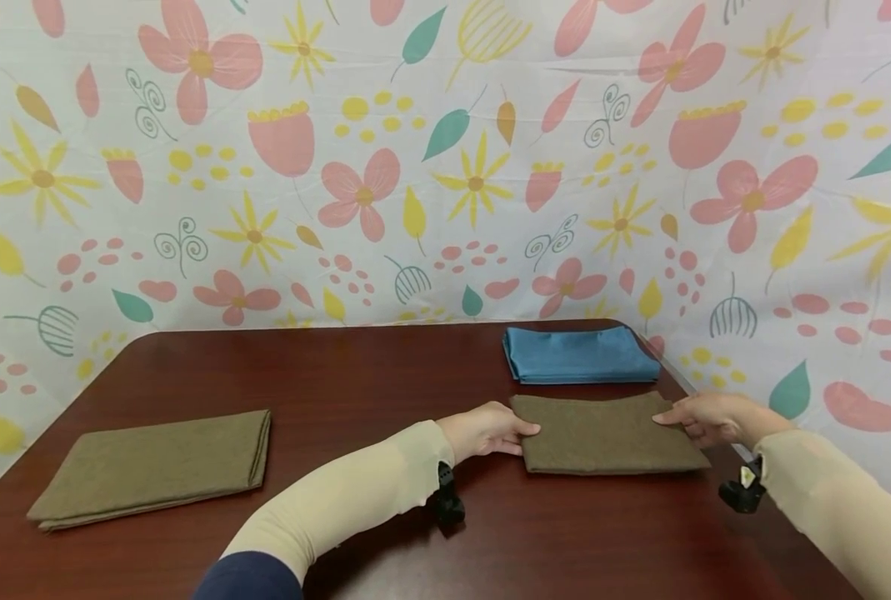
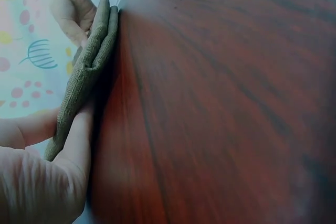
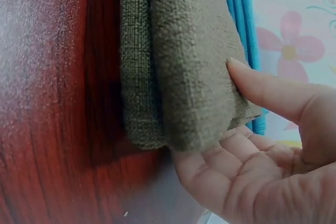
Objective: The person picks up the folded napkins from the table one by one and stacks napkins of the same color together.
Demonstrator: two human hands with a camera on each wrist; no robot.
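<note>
A folded olive-brown cloth [image 1: 603,433] is held between both hands at the right of the table, in front of a blue cloth. My left hand [image 1: 486,431] pinches its left edge, thumb on top and fingers underneath, as the left wrist view also shows with the cloth [image 2: 79,82] between thumb and fingers. On the opposite side my right hand [image 1: 715,419] grips the right edge. The right wrist view shows that thumb on the upper face and the fingers [image 3: 226,166] under the thick folded layers [image 3: 184,61]. Whether the cloth's underside touches the table cannot be told.
Behind the held cloth lies a folded blue cloth [image 1: 580,357], close to the table's back right corner. Another folded olive-brown cloth [image 1: 160,462] rests at the left of the dark red wooden table [image 1: 370,375]. A floral curtain [image 1: 415,167] hangs behind and to the right.
</note>
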